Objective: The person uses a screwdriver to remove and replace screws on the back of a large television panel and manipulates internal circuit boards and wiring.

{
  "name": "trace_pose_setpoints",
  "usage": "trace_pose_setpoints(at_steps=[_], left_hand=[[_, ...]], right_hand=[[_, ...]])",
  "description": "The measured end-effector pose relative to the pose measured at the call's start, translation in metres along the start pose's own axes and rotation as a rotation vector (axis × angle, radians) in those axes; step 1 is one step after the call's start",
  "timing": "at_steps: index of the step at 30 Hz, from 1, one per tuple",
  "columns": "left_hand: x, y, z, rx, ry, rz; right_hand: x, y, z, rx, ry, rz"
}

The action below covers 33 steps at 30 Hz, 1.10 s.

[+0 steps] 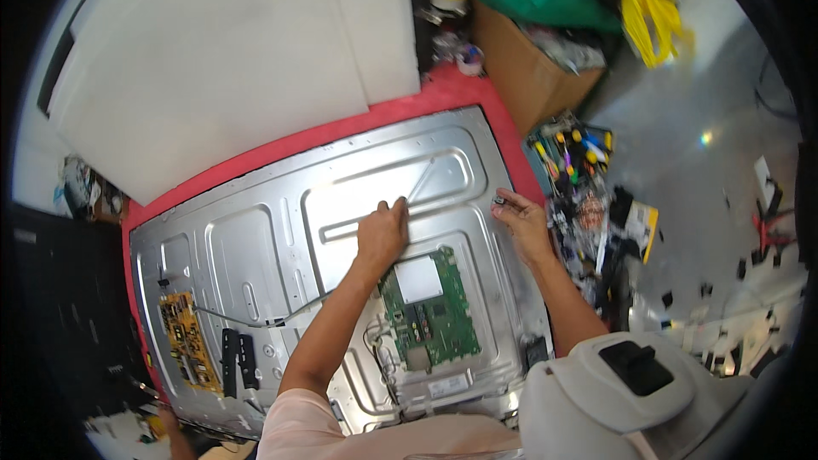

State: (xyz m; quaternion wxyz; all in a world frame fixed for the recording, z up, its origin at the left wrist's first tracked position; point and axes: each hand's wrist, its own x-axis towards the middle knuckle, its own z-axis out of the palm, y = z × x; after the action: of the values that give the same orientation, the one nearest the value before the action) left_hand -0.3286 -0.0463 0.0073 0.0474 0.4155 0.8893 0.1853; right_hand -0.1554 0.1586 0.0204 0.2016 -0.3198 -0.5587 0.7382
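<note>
Panel (pixel 443 132), one, metal back up on red-covered table (pixel 452 89). Right hand (pixel 521 223): narrow pinch on one small dark piece (pixel 498 200), near panel's right edge. Left hand (pixel 383 237): fingers curled over panel; cannot tell what, if anything, it holds. Step in hand seems to be handling that piece; next move likely calls for a steady pinch. Outward: one green board (pixel 456 315), one brown board (pixel 177 332), two black strips (pixel 228 362), one cardboard box (pixel 511 51).
</note>
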Motion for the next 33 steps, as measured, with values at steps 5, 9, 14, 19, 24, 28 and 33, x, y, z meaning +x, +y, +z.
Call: trace_pose_setpoints(at_steps=[5,9,14,19,24,28,33], left_hand=[[0.000,-0.005,-0.001,-0.008,-0.007,-0.016],[0.011,-0.005,-0.003,-0.034,0.036,-0.011],[0.098,0.000,0.008,-0.194,0.277,0.118],[0.181,0.000,0.054,-0.260,0.295,0.180],[0.210,0.022,0.066,-0.304,0.151,-0.037],[0.218,0.020,0.066,-0.421,0.153,-0.071],[0.222,0.017,0.062,-0.495,0.118,-0.109]], right_hand=[[0.065,0.007,0.029,-0.330,-0.004,-0.317],[0.121,-0.015,0.041,-0.555,0.028,-0.341],[0.190,-0.017,0.015,-0.577,0.114,-0.407],[0.211,-0.016,0.035,-0.886,0.096,-0.711],[0.227,-0.007,0.035,-0.902,0.034,-0.745],[0.235,0.006,0.033,-0.901,-0.045,-0.786],[0.237,0.017,0.035,-1.033,-0.060,-0.902]])
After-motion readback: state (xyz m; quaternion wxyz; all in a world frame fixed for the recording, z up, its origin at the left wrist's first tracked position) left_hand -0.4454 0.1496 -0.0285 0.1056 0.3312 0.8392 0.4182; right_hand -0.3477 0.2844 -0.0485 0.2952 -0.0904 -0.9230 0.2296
